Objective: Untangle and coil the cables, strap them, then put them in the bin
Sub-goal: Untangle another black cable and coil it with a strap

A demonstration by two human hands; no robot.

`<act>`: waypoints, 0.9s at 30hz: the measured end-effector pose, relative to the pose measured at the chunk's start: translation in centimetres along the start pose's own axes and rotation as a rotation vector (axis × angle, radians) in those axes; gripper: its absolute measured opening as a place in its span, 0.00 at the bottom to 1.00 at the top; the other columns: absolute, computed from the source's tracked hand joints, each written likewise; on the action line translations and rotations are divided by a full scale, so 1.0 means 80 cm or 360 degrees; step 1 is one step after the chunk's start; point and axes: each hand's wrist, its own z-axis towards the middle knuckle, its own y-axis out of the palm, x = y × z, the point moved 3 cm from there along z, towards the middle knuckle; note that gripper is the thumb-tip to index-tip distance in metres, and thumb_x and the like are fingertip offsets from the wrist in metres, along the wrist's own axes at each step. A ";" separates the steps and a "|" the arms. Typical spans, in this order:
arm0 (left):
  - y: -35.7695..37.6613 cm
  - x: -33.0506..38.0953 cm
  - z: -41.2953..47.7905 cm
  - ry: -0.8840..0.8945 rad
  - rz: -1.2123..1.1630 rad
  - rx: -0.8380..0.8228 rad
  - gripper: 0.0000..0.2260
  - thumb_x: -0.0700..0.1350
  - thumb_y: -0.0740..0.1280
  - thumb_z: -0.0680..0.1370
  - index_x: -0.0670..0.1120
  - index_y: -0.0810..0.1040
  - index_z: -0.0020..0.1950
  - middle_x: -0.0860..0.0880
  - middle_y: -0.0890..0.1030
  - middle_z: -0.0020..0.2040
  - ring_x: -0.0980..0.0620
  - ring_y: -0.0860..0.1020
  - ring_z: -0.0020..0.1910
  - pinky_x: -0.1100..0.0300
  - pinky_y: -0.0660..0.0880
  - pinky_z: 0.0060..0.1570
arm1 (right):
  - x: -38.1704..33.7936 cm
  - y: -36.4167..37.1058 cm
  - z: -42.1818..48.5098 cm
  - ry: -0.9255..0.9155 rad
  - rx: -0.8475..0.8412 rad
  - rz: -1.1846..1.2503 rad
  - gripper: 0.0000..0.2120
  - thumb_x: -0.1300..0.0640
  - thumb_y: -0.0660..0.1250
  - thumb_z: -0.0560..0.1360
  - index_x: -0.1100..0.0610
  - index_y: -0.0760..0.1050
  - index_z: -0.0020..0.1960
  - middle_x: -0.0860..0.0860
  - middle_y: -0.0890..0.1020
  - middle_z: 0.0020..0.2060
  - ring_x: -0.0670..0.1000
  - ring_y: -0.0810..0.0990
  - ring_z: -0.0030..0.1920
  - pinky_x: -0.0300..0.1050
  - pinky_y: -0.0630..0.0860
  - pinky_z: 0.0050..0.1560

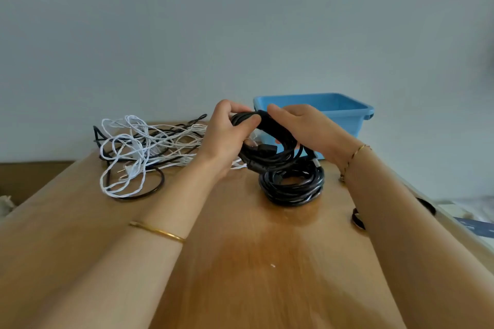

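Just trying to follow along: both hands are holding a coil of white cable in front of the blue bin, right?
Not quite. The head view shows the coil in the left hand and right hand is black, not white; the white cable lies tangled on the table. The blue bin is indeed behind.

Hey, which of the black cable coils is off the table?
The upper coil, held by the left hand and right hand; the other coil lies flat on the table.
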 end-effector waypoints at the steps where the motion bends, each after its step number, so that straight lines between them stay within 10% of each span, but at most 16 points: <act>1: 0.009 -0.006 0.002 -0.0093 -0.0074 0.0011 0.06 0.39 0.67 0.77 0.47 0.71 0.48 0.47 0.74 0.40 0.57 0.73 0.27 0.61 0.71 0.32 | 0.011 -0.005 -0.005 0.0034 -0.0055 -0.0015 0.17 0.47 0.60 0.78 0.61 0.77 0.50 0.55 0.77 0.38 0.50 0.76 0.36 0.38 0.76 0.35; 7: 0.055 -0.027 -0.002 -0.0588 -0.0432 -0.0182 0.06 0.39 0.64 0.80 0.41 0.73 0.56 0.45 0.75 0.38 0.53 0.74 0.34 0.61 0.74 0.34 | 0.060 -0.021 -0.007 0.0262 0.0046 0.0063 0.07 0.62 0.64 0.76 0.62 0.78 0.52 0.58 0.75 0.39 0.56 0.80 0.32 0.46 0.82 0.33; 12: -0.009 -0.048 0.012 -0.0412 0.0561 0.0031 0.10 0.44 0.62 0.80 0.44 0.75 0.60 0.47 0.78 0.57 0.48 0.77 0.54 0.51 0.74 0.59 | 0.082 -0.008 -0.001 0.0461 0.0032 -0.0474 0.06 0.63 0.60 0.76 0.63 0.74 0.43 0.59 0.78 0.37 0.60 0.79 0.36 0.51 0.79 0.36; 17: -0.111 -0.088 0.009 -0.0462 0.1488 0.0358 0.13 0.39 0.64 0.77 0.41 0.78 0.61 0.41 0.78 0.62 0.40 0.73 0.63 0.51 0.70 0.62 | 0.048 -0.007 -0.011 0.0398 0.0310 -0.1208 0.06 0.56 0.60 0.78 0.56 0.66 0.44 0.53 0.70 0.41 0.58 0.70 0.53 0.48 0.64 0.45; 21: -0.165 -0.109 -0.006 -0.0686 0.2068 0.0245 0.15 0.48 0.67 0.73 0.40 0.77 0.56 0.37 0.77 0.58 0.36 0.74 0.58 0.44 0.74 0.56 | -0.002 0.024 -0.007 0.0042 0.0432 -0.1180 0.06 0.62 0.58 0.77 0.56 0.64 0.42 0.53 0.69 0.42 0.59 0.71 0.55 0.47 0.63 0.45; 27: -0.182 -0.098 -0.014 -0.0543 0.1989 0.0044 0.14 0.42 0.67 0.75 0.37 0.77 0.58 0.38 0.78 0.56 0.40 0.76 0.54 0.51 0.75 0.53 | -0.031 0.120 0.026 -0.0185 0.0041 -0.0747 0.11 0.64 0.57 0.76 0.58 0.78 0.50 0.54 0.81 0.48 0.57 0.79 0.47 0.49 0.77 0.45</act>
